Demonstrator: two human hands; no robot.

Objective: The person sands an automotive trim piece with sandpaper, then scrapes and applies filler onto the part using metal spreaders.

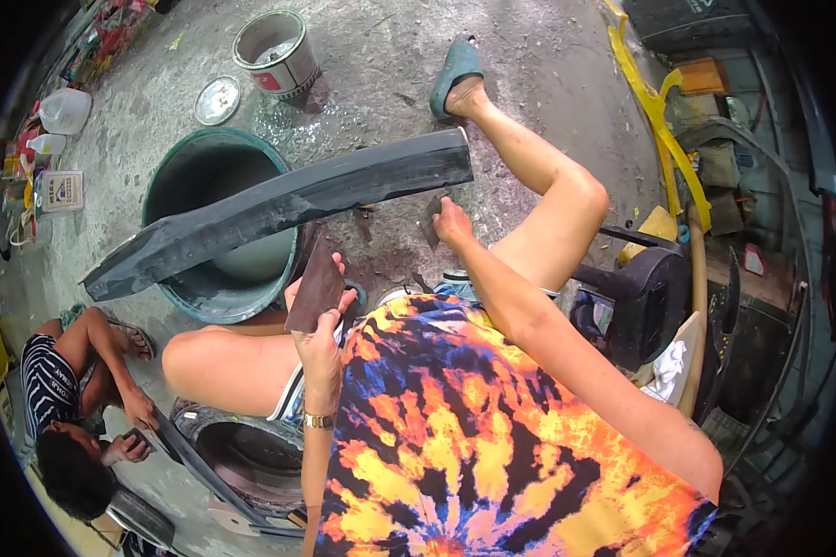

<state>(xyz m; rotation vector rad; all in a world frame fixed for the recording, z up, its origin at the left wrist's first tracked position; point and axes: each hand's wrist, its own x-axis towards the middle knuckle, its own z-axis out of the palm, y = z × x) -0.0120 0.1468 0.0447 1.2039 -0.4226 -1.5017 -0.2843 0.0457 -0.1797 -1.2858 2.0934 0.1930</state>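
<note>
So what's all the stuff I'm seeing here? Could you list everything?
Tub: one, green, on the floor
Long panel: one, dark grey, across the tub's opening
Sheet: one, brown, centre
Small flat piece: one, dark, right of the sheet
Bucket: one, whitish with red, beyond the tub
Round lid: one, pale, beside the bucket
Jug: one, whitish, far left
Branching strip: one, yellow, right
Co-worker: one, striped top, lower left
Edge clutter: uncountable, mixed colours
Slipper: one plainly seen, teal, right foot
Shirt: one, multicoloured, on the wearer
Left grip: one, bare, on the sheet
Right grip: one, bare, on the small flat piece
</note>
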